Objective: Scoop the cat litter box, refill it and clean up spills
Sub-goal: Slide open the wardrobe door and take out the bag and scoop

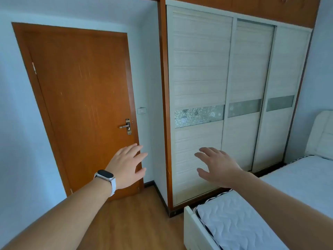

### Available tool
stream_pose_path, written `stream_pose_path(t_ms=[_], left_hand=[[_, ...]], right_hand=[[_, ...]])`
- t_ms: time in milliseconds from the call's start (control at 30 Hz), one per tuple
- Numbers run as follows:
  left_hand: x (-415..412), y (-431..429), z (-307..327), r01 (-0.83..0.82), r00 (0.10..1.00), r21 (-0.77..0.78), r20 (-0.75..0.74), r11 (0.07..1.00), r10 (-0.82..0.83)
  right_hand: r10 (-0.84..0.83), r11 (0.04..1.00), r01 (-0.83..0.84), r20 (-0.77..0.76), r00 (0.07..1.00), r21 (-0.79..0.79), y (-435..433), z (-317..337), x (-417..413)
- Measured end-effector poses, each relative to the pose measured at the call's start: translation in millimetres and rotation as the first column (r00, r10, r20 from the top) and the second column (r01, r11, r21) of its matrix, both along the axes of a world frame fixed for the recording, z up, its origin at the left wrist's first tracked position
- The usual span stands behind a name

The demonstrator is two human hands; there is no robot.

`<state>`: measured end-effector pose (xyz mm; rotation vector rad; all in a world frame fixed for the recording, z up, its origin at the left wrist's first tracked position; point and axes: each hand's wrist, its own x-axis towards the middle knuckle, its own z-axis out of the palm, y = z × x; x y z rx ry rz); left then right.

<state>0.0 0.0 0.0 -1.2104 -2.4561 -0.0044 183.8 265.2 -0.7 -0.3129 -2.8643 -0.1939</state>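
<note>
Both hands were raised in mid-air, fingers spread and holding nothing. The left hand (126, 166) (black-faced, white-strapped wristband (106, 176) on its wrist) was in front of the closed orange-brown wooden door (81, 105). The right hand (219, 166) was before the cream slatted sliding wardrobe (200, 78). I could not tell where the litter box was.

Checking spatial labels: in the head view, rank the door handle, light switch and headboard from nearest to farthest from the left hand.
1. Door handle, just above the left hand.
2. Light switch, higher, on the wall.
3. Headboard, far right.
</note>
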Motion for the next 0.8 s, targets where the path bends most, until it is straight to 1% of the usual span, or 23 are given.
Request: stream_pose_path(t_ms=[200, 300, 367, 500, 633, 733, 800], left_hand=[[-20, 6, -19, 0.049, 0.999, 0.014, -0.021, 0.999, -0.049], [-42, 11, -28, 0.059, 0.998, 0.040, -0.019, 0.997, -0.058], [-63, 16, -40, 0.073, 0.997, 0.024, -0.007, 0.997, -0.073], [-121, 27, -63, 0.082, 0.996, 0.007, -0.017, 0.997, -0.082], [-193, 40, -82, 0.096, 0.995, -0.012, -0.022, 0.995, -0.096], [-248, 47, -86, 0.127, 0.992, 0.004, -0.019, 0.992, -0.127], [-285, 53, -79, 0.140, 0.990, 0.012, -0.031, 0.990, -0.139]], right_hand=[[0.036, 0.999, -0.036, -0.006, 0.999, 0.011, 2, -14, -17], [0.034, 0.999, -0.034, -0.030, 0.999, -0.014, 7, -20, -37], [0.031, 0.999, -0.031, -0.020, 0.999, -0.021, 10, -26, -57], [0.000, 0.999, 0.001, 0.014, 1.000, -0.039, 20, -43, -106], [-0.051, 0.997, 0.056, 0.094, 0.994, -0.047, 31, -56, -171], [-0.074, 0.995, 0.081, 0.131, 0.989, -0.051, 32, -52, -222], [-0.089, 0.995, 0.094, 0.115, 0.989, -0.039, 33, -42, -255]])
